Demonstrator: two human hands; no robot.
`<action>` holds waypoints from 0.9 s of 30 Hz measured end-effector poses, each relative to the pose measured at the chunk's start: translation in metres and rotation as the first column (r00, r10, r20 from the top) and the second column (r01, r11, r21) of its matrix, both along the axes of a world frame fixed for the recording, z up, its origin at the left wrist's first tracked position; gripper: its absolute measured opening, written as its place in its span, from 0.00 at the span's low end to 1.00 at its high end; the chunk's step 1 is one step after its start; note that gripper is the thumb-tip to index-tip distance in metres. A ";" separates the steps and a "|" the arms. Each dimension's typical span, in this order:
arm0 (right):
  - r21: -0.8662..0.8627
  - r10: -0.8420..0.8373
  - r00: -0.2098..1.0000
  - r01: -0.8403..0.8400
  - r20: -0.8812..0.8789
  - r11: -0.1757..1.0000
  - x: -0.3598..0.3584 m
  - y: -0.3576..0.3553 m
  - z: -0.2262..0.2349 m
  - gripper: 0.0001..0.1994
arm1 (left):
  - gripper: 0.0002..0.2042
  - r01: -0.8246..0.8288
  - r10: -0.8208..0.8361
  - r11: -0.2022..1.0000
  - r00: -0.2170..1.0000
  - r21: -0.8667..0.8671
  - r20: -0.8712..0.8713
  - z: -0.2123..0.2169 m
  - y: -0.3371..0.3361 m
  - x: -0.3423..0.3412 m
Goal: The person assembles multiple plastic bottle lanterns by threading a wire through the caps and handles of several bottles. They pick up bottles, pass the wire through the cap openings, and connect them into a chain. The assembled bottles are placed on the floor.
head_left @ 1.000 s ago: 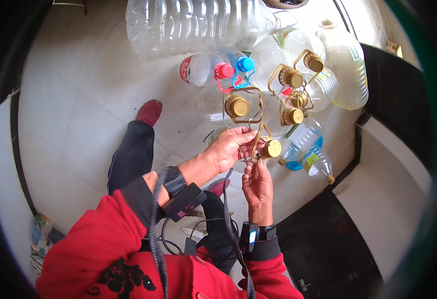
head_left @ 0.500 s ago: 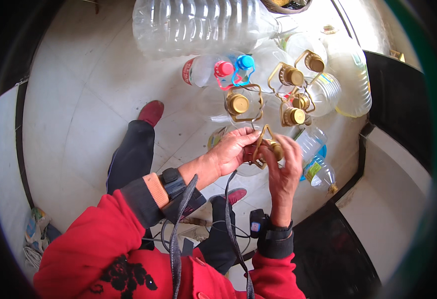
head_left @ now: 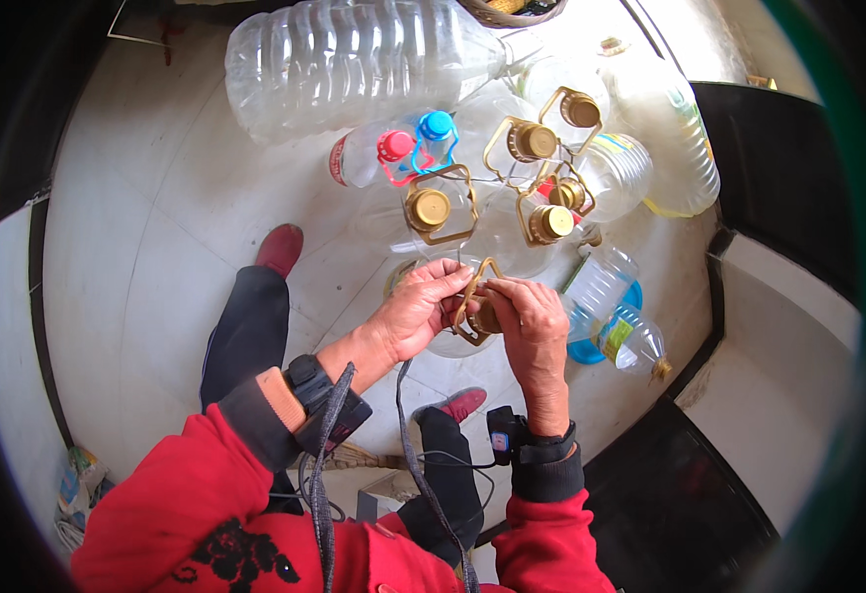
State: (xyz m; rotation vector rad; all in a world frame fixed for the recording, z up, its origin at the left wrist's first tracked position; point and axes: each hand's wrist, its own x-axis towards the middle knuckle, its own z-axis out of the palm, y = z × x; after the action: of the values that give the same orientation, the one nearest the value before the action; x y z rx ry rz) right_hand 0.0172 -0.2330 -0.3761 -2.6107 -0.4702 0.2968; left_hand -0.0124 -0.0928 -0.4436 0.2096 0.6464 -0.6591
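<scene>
My left hand point(head_left: 420, 308) is closed in a pinch beside the gold carrying handle point(head_left: 468, 294) of a clear plastic bottle. A thin dark cord point(head_left: 460, 254) runs from its fingertips up toward another gold handle point(head_left: 472, 193). My right hand point(head_left: 530, 321) has its fingers bent onto the same near handle from the right, partly covering the gold cap point(head_left: 486, 318). Just beyond stand several big clear bottles with gold caps, among them one cap point(head_left: 428, 209) ringed by its handle. What lies between my left fingertips is partly hidden.
A large ribbed clear bottle point(head_left: 354, 64) lies at the back. Nearby are a red cap point(head_left: 395, 145) and a blue cap point(head_left: 436, 126) with handles. To the right, a small clear bottle point(head_left: 632, 339) lies by a blue round thing point(head_left: 588, 351). A wicker basket point(head_left: 527, 14) is at the far edge.
The view has shifted, so the bottles sit further left and higher. My right fingers have come down from above the cap onto the handle; my left hand stays pinched beside it.
</scene>
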 end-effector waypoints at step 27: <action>0.711 -0.431 0.605 0.689 -0.669 -0.137 0.008 -0.061 0.002 0.07 | 0.19 0.118 -0.651 0.592 0.653 0.797 0.386 0.003 0.009 0.013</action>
State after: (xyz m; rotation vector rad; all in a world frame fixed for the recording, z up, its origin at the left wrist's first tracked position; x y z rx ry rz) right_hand 0.0257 -0.2944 -0.3740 -1.1457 0.5513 -0.0805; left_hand 0.0009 -0.0839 -0.4410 1.3435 0.1074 -0.6927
